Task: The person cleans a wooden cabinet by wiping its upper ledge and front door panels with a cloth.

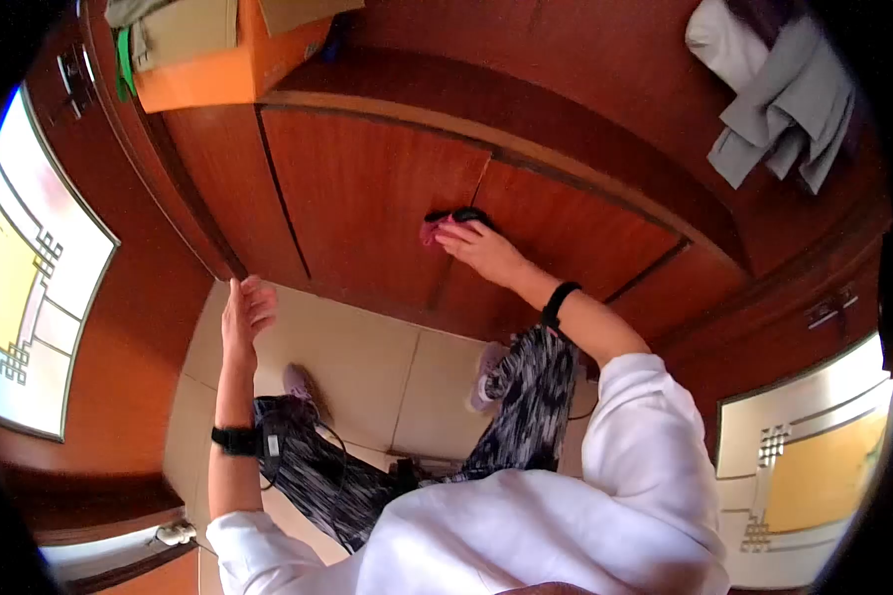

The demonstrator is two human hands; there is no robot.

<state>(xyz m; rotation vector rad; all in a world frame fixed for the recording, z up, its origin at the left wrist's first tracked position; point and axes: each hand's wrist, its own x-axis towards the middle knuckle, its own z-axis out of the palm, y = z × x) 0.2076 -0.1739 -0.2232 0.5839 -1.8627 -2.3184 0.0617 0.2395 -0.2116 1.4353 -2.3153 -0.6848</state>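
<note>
My right hand [481, 252] is pressed around a crumpled dark pink cloth [432, 230], which lies against the front of the reddish-brown wooden cabinet [367, 198]. A black part shows just above the fingers, near the gap between two door panels. My left hand [249, 305] is raised near the cabinet's lower left corner, fingers apart and slightly curled, with nothing in it. Both wrists wear black bands.
An orange box [203, 79] with cardboard flaps sits on the ledge at upper left. Grey and white cloths [789, 104] lie at upper right. Doors with patterned glass flank both sides. My legs and shoes are over the tiled floor [362, 347].
</note>
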